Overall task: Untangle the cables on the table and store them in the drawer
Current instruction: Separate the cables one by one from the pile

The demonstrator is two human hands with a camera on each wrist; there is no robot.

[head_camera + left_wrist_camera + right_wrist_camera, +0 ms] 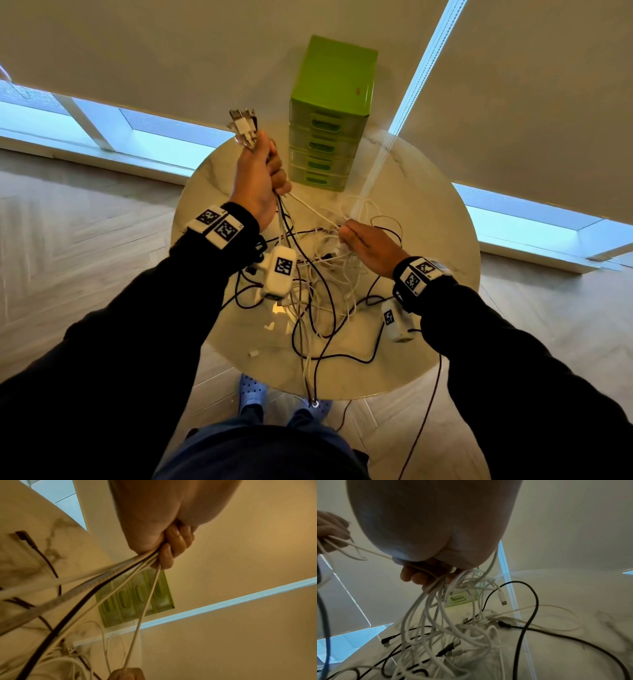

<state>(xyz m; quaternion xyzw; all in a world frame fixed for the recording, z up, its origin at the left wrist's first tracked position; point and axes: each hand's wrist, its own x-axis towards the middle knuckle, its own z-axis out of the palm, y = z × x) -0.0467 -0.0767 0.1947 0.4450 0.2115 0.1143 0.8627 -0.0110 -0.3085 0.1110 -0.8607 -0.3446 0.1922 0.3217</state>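
A tangle of white and black cables (318, 284) lies on the round marble table (428, 308). My left hand (258, 178) is raised above the table's left side and grips a bundle of cable ends (120, 573), their plugs (243, 126) sticking out above the fist. My right hand (363, 243) hovers over the tangle and grips several white cables (440, 595) that hang in loops to the table. One white cable (311, 209) runs taut between both hands. The green drawer unit (329, 116) stands at the table's far side, all its drawers closed.
Black cables (342, 356) trail over the table's near edge toward the floor and my feet (253, 394). Window blinds and a pull cord (411, 89) hang behind the drawer unit. Wooden floor surrounds the table.
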